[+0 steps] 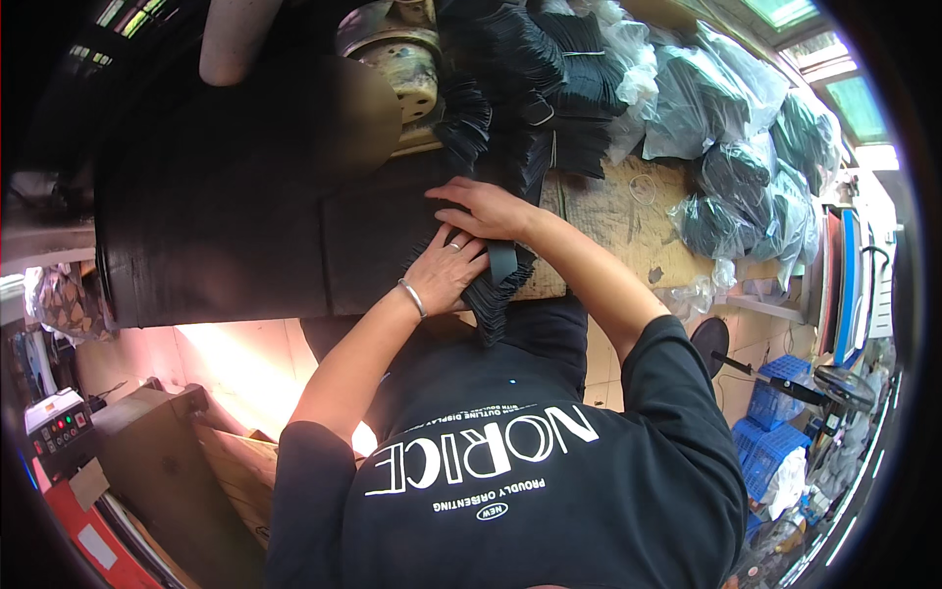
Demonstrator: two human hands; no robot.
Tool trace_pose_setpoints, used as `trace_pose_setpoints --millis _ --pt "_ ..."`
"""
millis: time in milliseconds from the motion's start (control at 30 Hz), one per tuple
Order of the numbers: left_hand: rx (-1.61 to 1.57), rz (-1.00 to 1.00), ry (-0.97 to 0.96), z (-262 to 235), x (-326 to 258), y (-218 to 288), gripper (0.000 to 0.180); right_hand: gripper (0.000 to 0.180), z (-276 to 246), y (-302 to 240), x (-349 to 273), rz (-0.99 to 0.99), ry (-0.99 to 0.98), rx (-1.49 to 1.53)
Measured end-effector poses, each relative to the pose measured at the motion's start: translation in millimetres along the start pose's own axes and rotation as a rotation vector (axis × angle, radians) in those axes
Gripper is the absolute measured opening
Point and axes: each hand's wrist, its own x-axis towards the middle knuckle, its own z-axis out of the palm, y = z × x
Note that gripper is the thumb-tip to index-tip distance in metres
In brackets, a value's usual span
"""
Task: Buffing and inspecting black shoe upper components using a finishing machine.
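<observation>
The left hand (447, 270) is lying palm down on a fanned stack of black pieces (491, 306), its fingers pointing toward the right hand (490, 209). That one is stretching its fingers out low over the black surface, just above the left fingertips. Dark cloth-like material is hiding the undersides, so I cannot tell whether either hand is pinching anything. A grey strip (502, 261) is showing below the right wrist. The stack is sitting at the near table edge, its lower end hanging over toward the person's lap. The overhang could be pulling loose pieces down if the left hand's pressure eases, and uneven pushing could be skewing the layers. Beyond the hands, more black bundles (579, 147) are crowding close to a worn metal machine (404, 79); a bumped pile could be spilling into this one. Clear plastic bags (699, 93) are bulging farther right on the wooden tabletop (608, 211).
</observation>
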Motion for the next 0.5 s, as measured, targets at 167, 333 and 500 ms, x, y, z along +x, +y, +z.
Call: trace_pose_setpoints --millis 167,333,500 --pt "0.008 -0.042 -0.119 1 -6 -5 0.066 0.058 -9 -20 -29 0.130 0.017 -0.136" --pt "-0.064 -0.017 -0.014 7 -2 -6 0.068 0.071 -19 -37 -78 0.131 -0.112 -0.034" --pt "-0.084 -0.003 0.006 -1 13 -9 0.068 0.048 -30 -29 -69 0.298 0.030 0.083"
